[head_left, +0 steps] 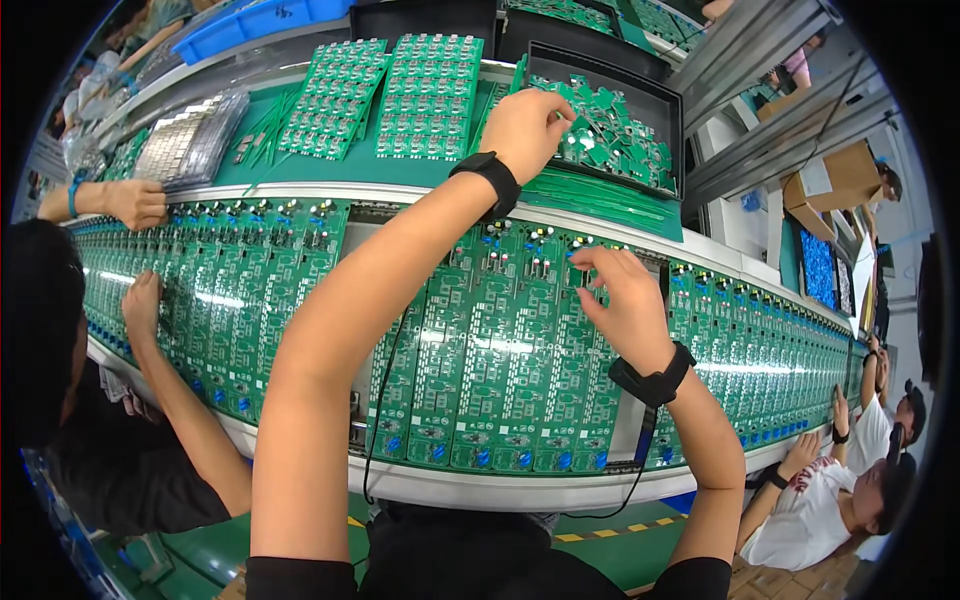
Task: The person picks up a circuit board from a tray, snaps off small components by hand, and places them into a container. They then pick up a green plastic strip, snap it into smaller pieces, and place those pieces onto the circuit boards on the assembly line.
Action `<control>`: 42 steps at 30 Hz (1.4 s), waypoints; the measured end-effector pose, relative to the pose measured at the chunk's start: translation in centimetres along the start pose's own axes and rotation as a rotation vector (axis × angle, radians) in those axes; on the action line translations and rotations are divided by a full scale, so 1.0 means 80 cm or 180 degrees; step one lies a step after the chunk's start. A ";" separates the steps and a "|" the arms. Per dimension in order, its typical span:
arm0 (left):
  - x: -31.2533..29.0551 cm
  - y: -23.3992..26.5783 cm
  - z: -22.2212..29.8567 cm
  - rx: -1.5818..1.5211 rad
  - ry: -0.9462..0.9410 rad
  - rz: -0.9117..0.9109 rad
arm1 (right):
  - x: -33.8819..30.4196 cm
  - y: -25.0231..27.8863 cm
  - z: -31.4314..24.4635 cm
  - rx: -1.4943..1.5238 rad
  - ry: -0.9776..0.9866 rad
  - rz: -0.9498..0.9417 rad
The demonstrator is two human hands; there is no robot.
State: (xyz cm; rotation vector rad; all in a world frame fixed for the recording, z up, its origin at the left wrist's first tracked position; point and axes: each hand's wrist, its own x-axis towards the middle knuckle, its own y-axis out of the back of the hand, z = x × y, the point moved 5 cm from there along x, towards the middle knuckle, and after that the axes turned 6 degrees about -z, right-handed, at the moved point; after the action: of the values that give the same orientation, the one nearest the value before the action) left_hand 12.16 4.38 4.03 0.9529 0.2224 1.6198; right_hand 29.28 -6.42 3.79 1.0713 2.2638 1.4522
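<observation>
My left hand (526,128) is at the near left side of a black tray (678,150) of small green circuit boards (615,135). Its fingers curl toward the thumb, and whatever they may hold is hidden. Lower and to the right, my right hand (628,298) hovers over the far ends of long green circuit boards (490,360) lying side by side on the line. Thumb and index finger are apart there, close to small blue and yellow components, with nothing visible between them. Black bands with cords circle both wrists.
Two stacks of panelled green boards (428,95) stand beyond the line, beside clear plastic packaging (190,140). Thin green strips (600,205) lie before the tray. At left, a co-worker's hands (135,205) work over the boards; other people sit at right. Metal posts (750,80) rise behind.
</observation>
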 end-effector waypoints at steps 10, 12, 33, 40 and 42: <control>-0.013 0.007 0.001 -0.0689 0.0519 -0.0149 | 0.023 -0.010 -0.005 -0.0368 -0.0234 -0.0610; -0.011 0.002 0.006 -0.1479 0.0837 -0.0417 | 0.024 -0.012 -0.001 -0.0484 -0.0094 -0.0585; -0.039 0.009 0.030 -0.2105 0.0737 -0.0773 | 0.125 0.045 0.140 -0.1180 -0.0849 0.1334; -0.055 0.008 0.035 -0.2096 0.1019 -0.0983 | 0.117 0.036 0.134 -0.0280 -0.0937 0.1528; -0.058 0.003 0.038 -0.2075 0.1057 -0.1084 | 0.113 0.037 0.133 -0.0257 -0.0861 0.1649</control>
State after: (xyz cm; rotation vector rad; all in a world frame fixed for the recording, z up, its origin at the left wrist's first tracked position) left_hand 13.93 -0.85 4.02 0.1351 0.0642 1.3852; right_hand 30.20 7.84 2.88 1.7971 1.8016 1.4401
